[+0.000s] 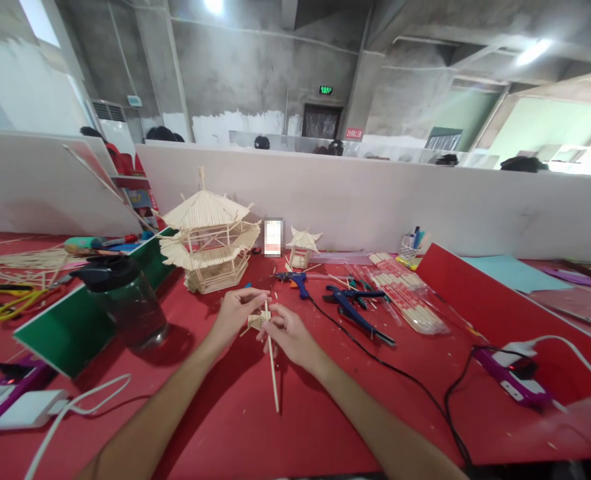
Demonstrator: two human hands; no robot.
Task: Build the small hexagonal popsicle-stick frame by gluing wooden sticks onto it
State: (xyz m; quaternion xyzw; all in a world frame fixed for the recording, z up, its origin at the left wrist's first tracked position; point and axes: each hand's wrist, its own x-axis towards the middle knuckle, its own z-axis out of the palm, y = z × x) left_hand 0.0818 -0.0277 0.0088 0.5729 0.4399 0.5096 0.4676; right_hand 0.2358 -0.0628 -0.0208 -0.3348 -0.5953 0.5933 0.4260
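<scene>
A long thin wooden stick (274, 380) slants toward me between my two hands. My left hand (239, 312) is closed, its thumb and fingertips pinching the stick near its far end. Lower down, my right hand (291, 335) has its fingers closed around the same stick. Between the hands is a small assembly of short wooden sticks (256, 321), partly hidden by the fingers; whether the stick touches it I cannot tell. Beyond my left hand stands a tiered stick pagoda (208, 250). A smaller stick pavilion (301, 250) stands farther back.
A blue glue gun (299, 283) and blue cutting pliers (350, 312) lie right of my hands, with a black cable running forward. Bagged sticks (410, 297) lie farther right. A dark water bottle (125, 303) stands left beside a green divider (75, 333). A red divider (505, 320) stands right.
</scene>
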